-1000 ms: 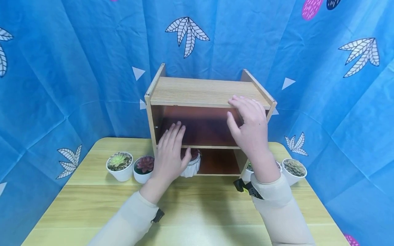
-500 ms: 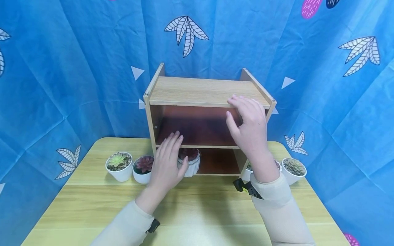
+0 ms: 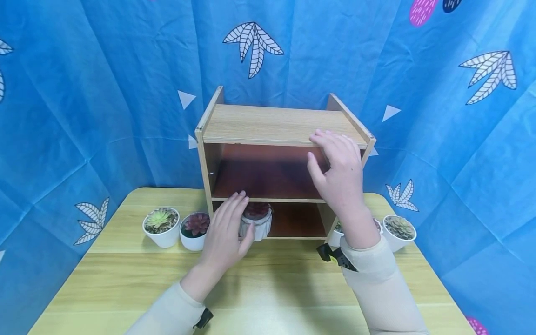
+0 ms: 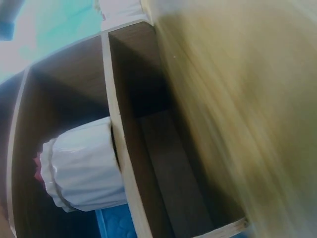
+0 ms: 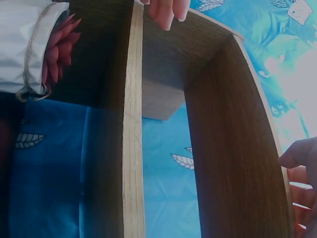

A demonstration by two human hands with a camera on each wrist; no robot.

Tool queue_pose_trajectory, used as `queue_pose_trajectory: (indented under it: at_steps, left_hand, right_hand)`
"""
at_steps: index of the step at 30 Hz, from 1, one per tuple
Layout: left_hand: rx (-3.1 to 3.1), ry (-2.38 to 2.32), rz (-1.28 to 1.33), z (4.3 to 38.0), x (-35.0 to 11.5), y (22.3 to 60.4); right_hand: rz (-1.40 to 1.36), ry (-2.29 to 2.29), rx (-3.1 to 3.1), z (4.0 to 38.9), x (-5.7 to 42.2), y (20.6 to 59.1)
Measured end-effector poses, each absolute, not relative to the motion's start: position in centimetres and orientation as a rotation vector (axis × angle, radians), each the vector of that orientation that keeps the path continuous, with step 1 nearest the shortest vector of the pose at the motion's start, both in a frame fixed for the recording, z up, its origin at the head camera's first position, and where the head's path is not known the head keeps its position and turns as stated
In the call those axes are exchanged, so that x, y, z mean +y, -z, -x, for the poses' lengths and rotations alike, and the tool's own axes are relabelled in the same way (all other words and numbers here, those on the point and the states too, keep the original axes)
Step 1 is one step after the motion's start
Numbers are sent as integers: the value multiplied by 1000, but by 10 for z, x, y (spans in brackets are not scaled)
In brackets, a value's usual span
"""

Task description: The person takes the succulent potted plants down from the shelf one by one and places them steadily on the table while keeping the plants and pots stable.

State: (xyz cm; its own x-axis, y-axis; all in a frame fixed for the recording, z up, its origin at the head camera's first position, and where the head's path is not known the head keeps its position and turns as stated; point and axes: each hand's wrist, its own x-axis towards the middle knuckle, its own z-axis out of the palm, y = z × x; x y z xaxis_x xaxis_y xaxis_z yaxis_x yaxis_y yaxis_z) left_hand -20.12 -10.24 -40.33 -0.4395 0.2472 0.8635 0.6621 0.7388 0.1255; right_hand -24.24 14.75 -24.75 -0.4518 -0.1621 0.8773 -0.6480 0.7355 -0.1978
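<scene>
A wooden shelf unit (image 3: 282, 124) stands on the table. In its compartment under the red-brown middle board sits a white pot (image 3: 260, 228) tied with twine, holding a dark red succulent (image 5: 58, 52). My left hand (image 3: 226, 232) is in front of that compartment, its fingers extended, overlapping the pot's left side in the head view. Its fingertips (image 5: 166, 11) show near the middle board's front edge in the right wrist view. My right hand (image 3: 341, 172) rests at the front edge of the top board, right side, its fingers loosely bent and thumb apart, below the board.
Left of the shelf stand two white pots, one with a green succulent (image 3: 160, 217), one with a dark red succulent (image 3: 197, 224). At the right is a pot with a grey-green succulent (image 3: 400, 228); others are partly behind my right arm. A blue curtain (image 3: 138, 93) hangs behind.
My left hand has drawn down and back from the upper compartment, showing more of the twine-tied pot. The right hand keeps its place on the top board's edge.
</scene>
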Motion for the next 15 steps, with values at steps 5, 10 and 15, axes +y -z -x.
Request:
queue_pose_trajectory:
  at_steps: [5,10,15]
  left_hand:
    - [-1958,577,715,202,-104,411]
    - [-1896,595,747,203,-105,416]
    - [-1884,593,752,205,-107,421]
  right_hand:
    - [-621,-654,-1980,243,147,248]
    - [-621,-656,-1975,243,147,248]
    - [-621,-658,-1973,243,147,248]
